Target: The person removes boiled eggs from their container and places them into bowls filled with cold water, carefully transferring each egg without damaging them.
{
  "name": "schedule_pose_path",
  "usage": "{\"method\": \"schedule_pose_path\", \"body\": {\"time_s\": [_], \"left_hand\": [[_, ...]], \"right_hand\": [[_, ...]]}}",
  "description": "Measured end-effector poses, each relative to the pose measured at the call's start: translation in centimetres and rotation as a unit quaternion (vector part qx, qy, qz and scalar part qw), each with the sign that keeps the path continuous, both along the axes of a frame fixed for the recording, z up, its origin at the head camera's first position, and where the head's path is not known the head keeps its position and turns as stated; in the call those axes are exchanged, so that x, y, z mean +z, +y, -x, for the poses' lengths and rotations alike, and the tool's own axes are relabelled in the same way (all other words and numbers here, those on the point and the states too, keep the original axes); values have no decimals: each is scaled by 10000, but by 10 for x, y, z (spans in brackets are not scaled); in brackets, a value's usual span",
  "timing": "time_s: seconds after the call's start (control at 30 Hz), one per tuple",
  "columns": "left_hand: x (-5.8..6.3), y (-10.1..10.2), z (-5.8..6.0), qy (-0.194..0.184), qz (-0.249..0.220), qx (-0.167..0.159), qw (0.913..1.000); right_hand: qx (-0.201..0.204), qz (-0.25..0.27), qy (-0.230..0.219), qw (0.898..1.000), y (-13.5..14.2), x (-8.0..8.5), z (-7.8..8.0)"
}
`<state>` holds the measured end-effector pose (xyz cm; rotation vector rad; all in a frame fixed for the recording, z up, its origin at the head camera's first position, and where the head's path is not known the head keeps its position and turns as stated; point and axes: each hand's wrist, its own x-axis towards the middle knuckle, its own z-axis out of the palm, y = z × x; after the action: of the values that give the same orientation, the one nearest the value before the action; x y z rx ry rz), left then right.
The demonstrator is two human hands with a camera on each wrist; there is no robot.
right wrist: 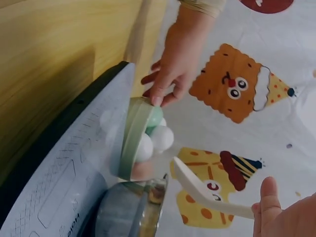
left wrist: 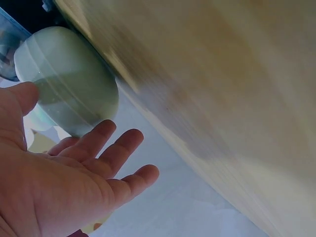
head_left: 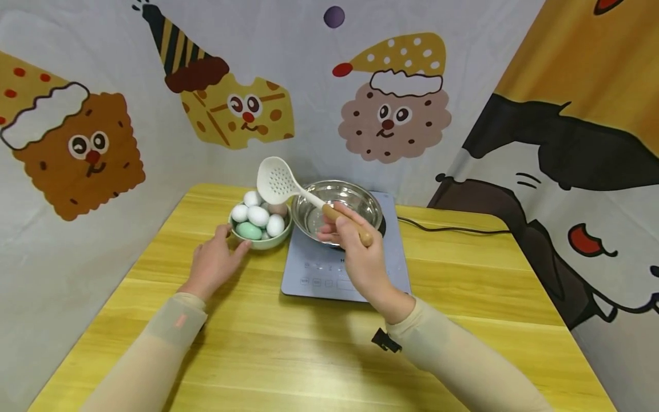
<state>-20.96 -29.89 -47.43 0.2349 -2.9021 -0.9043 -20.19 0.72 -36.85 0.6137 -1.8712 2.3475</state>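
Your slotted spoon [head_left: 301, 194] runs on a slant, its long axis going from the wooden handle low at the right up to the white perforated head high at the left, so the head points away from you and hangs over the near edge of the bowl of eggs [head_left: 259, 224]. The head is a smooth white oval dotted with small holes; the handle is rounded, pale brown wood. Your right hand [head_left: 355, 249] has its grip clenched round that handle, fingers curled under it and thumb on top, just above the metal pot [head_left: 342, 209]. The pot is round, shiny steel and sits on a flat grey-blue cooktop [head_left: 347, 269] with printed controls, on the yellow wood-grain counter [head_left: 309, 343]. The bowl is pale green and glossy, holding smooth white eggs and one green one. Your left hand [head_left: 213, 260] is released, fingers loosely spread, fingertips touching the bowl's outer wall on its left side.
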Motion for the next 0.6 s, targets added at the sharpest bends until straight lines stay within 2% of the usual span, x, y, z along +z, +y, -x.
{"method": "schedule_pose_path", "body": {"time_s": [0.2, 0.37, 0.53, 0.6], "left_hand": [[2, 4, 1, -29, 22, -42, 10000], [2, 4, -1, -111, 33, -165, 9998], [4, 0, -8, -219, 131, -299, 9992], [4, -3, -12, -250, 149, -353, 9990]], "right_hand": [[-73, 700, -784, 9944, 31, 13, 2], [-677, 1393, -1188, 9808, 88, 15, 1], [-1134, 2379, -1345, 9552, 165, 3, -1], [-1239, 2781, -1591, 9392, 194, -5, -2]]}}
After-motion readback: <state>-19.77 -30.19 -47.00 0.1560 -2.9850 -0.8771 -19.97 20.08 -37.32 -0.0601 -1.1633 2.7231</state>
